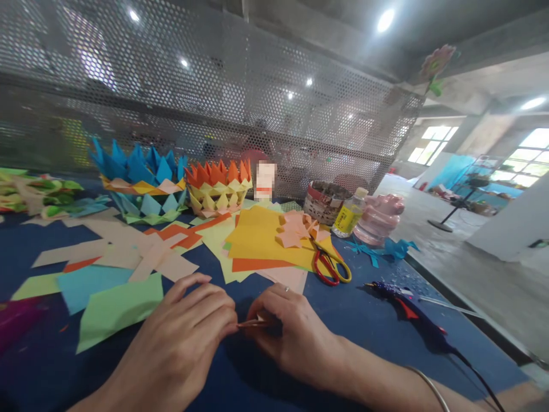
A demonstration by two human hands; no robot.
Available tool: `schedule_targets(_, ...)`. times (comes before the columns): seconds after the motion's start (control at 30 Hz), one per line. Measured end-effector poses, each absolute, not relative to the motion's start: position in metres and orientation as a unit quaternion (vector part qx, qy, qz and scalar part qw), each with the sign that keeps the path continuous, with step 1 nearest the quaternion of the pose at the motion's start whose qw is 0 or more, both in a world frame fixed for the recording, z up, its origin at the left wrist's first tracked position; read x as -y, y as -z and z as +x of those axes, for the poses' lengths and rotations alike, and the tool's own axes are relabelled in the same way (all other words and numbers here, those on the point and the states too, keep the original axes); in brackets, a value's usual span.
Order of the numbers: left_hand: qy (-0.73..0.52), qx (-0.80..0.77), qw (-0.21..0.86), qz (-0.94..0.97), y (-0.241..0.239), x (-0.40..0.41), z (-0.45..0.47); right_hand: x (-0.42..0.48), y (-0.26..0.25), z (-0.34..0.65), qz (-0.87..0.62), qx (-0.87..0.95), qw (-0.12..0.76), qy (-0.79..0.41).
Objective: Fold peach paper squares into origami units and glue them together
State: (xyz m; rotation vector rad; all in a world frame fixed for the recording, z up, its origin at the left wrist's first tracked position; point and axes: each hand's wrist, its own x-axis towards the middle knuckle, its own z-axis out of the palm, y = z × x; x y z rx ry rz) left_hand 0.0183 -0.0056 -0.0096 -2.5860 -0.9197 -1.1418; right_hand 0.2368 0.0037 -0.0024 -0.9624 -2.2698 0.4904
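Between my hands is a small folded piece of pale paper [254, 323], seen nearly edge-on. My right hand [295, 323] pinches it, hiding much of it behind the curled fingers. The fingertips of my left hand [193, 320] are pressed together on its left tip. Both hands are low over the blue tabletop. A light green paper sheet [118, 309] lies beside my left hand. Just beyond my right hand are scissors [329, 266] with one red and one yellow handle, their blades partly over yellow paper [257, 234].
A glue gun [407, 306] with a cord lies at right. Behind stand a bottle [349, 214], a pink container [380, 217], a round basket [328, 201] and folded-paper pieces in blue [141, 177] and orange [221, 186]. Paper strips [115, 240] cover the left. A perforated metal screen [274, 103] closes the back.
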Motion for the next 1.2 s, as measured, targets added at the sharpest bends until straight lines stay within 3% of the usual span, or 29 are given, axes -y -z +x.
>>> schedule_targets(0.53,0.372,0.33,-0.017,-0.867,0.029,0.008,0.02,-0.003,0.009,0.236,-0.366,0.851,0.326,-0.191)
schedule_targets(0.73,0.342,0.285,0.05,-0.894,0.025,0.003,0.011,-0.003,0.007,0.236,-0.358,0.851,0.325,-0.206)
schedule_targets(1.0,0.35,0.301,0.028,-0.887,0.022,0.002,0.009,-0.004,-0.001,0.236,-0.39,0.806,0.287,-0.339)
schedule_targets(1.2,0.4,0.331,0.024,-0.854,0.018,0.001,0.009,-0.007,-0.006,0.239,-0.434,0.817,0.271,-0.268)
